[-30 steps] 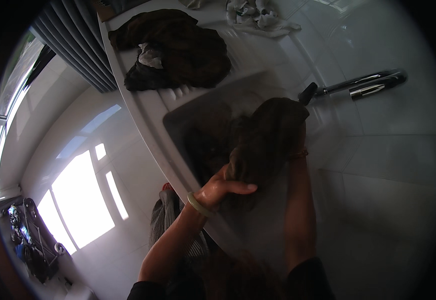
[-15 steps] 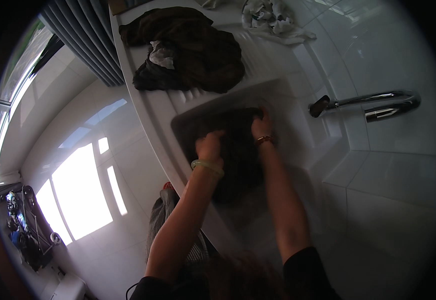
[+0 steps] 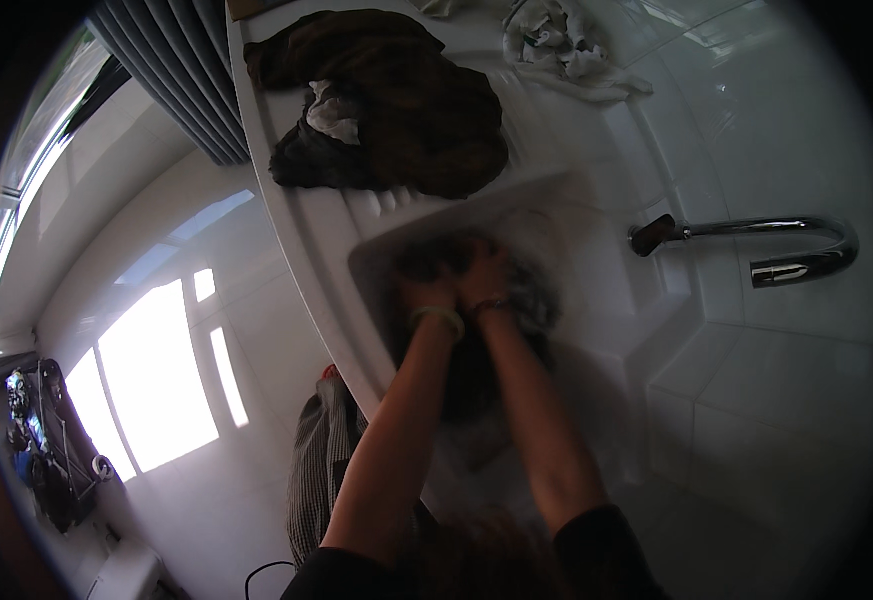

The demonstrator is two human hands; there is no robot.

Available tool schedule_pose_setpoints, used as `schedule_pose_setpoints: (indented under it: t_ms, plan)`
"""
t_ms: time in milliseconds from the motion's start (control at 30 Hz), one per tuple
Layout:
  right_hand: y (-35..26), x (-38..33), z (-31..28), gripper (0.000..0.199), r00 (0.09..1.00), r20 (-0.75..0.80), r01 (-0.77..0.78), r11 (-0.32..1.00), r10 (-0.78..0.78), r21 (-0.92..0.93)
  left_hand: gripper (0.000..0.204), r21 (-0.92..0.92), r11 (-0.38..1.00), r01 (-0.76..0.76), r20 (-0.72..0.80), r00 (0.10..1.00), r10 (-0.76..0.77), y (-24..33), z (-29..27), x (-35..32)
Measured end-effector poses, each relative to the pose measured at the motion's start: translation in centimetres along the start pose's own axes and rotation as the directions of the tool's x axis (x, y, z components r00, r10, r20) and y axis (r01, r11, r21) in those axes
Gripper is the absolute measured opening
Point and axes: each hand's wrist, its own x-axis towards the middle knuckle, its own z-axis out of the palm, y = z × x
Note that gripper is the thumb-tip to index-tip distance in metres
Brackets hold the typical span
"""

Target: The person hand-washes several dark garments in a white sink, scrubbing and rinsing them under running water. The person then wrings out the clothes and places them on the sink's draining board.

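Note:
Both of my arms reach down into a white sink basin point(image 3: 579, 205) that holds a dark, wet garment point(image 3: 472, 375). My left hand point(image 3: 429, 292), with a pale bangle at the wrist, presses into the cloth; its fingers are smeared by motion and partly sunk in the dark fabric. Close beside it, almost touching, my right hand point(image 3: 484, 277) bears a thin reddish bracelet. Its fingers look spread over the garment, pushing on it. Whitish suds or wet sheen show on the cloth right of that hand.
Beyond the basin, a heap of dark brown clothes point(image 3: 412, 110) with a small white cloth point(image 3: 334, 112) lies on the ribbed washboard. White crumpled cloths point(image 3: 562, 45) sit at the far right. A chrome faucet point(image 3: 777, 228) stands right. A striped grey cloth point(image 3: 315, 475) hangs left of the sink's edge.
My hands have come together: the right hand moved left from the basin's far right side, and the left shifted slightly right. More sheen now shows on the garment. The view has shifted slightly.

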Motion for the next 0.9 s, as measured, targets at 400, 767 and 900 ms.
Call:
schedule_pose_setpoints:
  t_ms: [400, 767, 900]
  plan:
    - [-1.9, -7.8, -7.7, 0.033, 0.928, -0.366, 0.008, 0.977, 0.072, 0.211, 0.061, -0.751, 0.419, 0.511, 0.511, 0.851, -0.122, 1.6, 0.9, -2.8]
    - [-8.8, -21.0, -13.2, 0.073, 0.870, -0.330, 0.445, 0.872, -0.367, 0.204, 0.084, -0.554, 0.157, 0.817, 0.792, 0.460, 0.401, 5.9, -1.9, -5.9]
    - [-9.9, -20.9, -11.7, 0.071, 0.892, -0.345, 0.381, 0.898, -0.293, 0.221, 0.069, -0.511, 0.279, 0.813, 0.843, 0.411, 0.348, 7.4, -3.8, -6.1]
